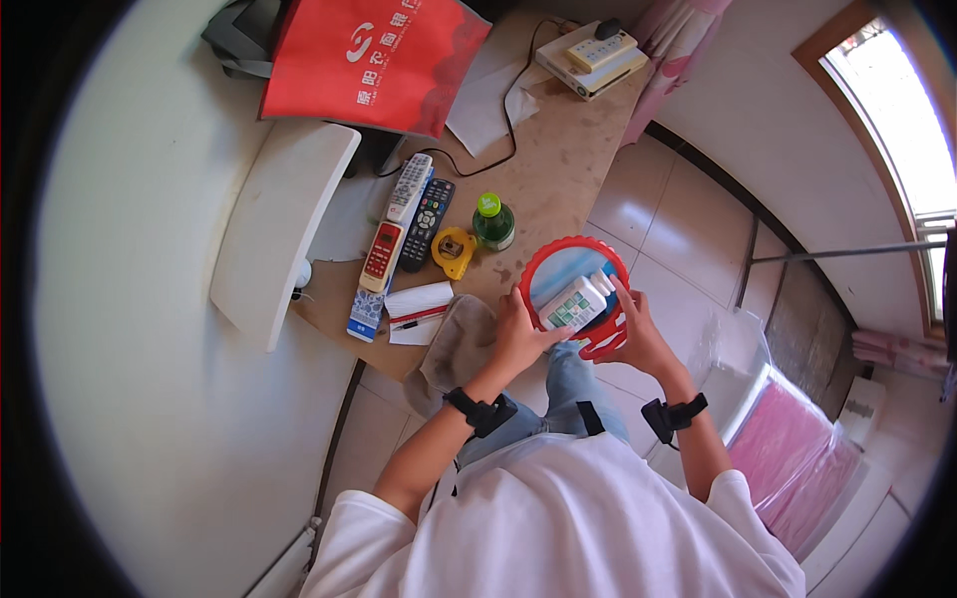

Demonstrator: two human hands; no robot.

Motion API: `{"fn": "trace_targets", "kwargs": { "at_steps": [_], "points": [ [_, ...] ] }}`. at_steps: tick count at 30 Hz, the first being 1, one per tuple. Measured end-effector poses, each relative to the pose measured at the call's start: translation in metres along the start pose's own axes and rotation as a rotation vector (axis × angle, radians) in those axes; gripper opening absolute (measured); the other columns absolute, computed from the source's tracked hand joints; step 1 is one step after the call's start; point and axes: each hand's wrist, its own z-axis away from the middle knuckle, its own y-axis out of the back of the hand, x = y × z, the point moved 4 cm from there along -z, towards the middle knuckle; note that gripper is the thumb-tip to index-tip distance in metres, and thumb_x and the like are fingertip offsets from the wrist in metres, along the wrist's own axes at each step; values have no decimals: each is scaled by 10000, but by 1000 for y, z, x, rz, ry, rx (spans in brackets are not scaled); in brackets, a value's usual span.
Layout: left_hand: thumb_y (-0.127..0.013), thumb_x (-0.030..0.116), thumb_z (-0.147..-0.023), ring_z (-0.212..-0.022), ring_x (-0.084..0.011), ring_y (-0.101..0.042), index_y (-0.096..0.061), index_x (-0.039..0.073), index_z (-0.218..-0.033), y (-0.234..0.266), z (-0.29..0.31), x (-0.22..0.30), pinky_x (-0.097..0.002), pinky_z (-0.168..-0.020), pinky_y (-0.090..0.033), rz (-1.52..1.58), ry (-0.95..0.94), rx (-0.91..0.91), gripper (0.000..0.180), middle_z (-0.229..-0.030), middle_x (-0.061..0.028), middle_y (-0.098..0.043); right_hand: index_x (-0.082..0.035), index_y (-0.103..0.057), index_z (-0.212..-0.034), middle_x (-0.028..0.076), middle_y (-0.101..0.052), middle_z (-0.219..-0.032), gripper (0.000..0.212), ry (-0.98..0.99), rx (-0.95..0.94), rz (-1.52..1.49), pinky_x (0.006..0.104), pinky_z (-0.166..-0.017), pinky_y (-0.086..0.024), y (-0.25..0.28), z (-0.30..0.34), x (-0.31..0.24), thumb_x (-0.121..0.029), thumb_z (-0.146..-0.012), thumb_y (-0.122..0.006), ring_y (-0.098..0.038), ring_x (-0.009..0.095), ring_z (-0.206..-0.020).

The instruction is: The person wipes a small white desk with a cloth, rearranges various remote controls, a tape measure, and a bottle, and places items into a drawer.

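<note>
In front of my body, past the table's edge, I hold a round mirror (546, 274) with a scalloped red frame. My left hand (518, 337) grips its left side, the thumb reaching to the base of a white bottle (573, 305). That bottle has a green-patterned label and lies slanted across the mirror's bluish face. My right hand (643, 334) is closed round the frame's right side, its fingers near the bottle's white cap. Parts of the fingers behind the frame are hidden.
The brown table (558, 149) carries a green-capped bottle (493, 223), a yellow tape measure (454, 252), a black remote (426, 224), a white remote (409, 187), a red-and-white handset (381, 256), pens on white paper (419, 299) and a red bag (374, 65). A grey cushion (464, 344) sits by its near edge.
</note>
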Motion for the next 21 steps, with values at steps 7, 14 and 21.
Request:
{"fn": "trace_targets", "kwargs": {
  "at_steps": [7,14,21],
  "points": [
    [-851,422,-714,-1310,-368,-469,-195,-108,-1480,-38,-40,4,-407,-1070,-401,-49,186,76,1140,-1407,-293,-448,-276,-164,-1541,265,-399,-1333,1355,66,-107,20,477,-1057,-432,44,-54,29,-191,-475,-996,-459,451,-1238],
    [-845,377,-688,-1161,-405,-564,-288,-103,-1441,-59,-81,7,-432,-1006,-446,219,175,248,1053,-1266,-286,-558,-267,-165,-1547,298,-457,-1305,1403,107,-132,72,493,-1058,-398,66,-104,46,-257,-425,-1008,-456,464,-1221],
    [-784,304,-756,-1195,-436,-509,-365,-104,-1390,-49,-162,15,-481,-1000,-430,-80,65,565,863,-1301,-301,-508,-122,-209,-1543,177,-453,-1416,1339,157,-312,-9,433,-1102,-372,93,-219,48,-178,-457,-990,-420,321,-1335]
  ]
}}
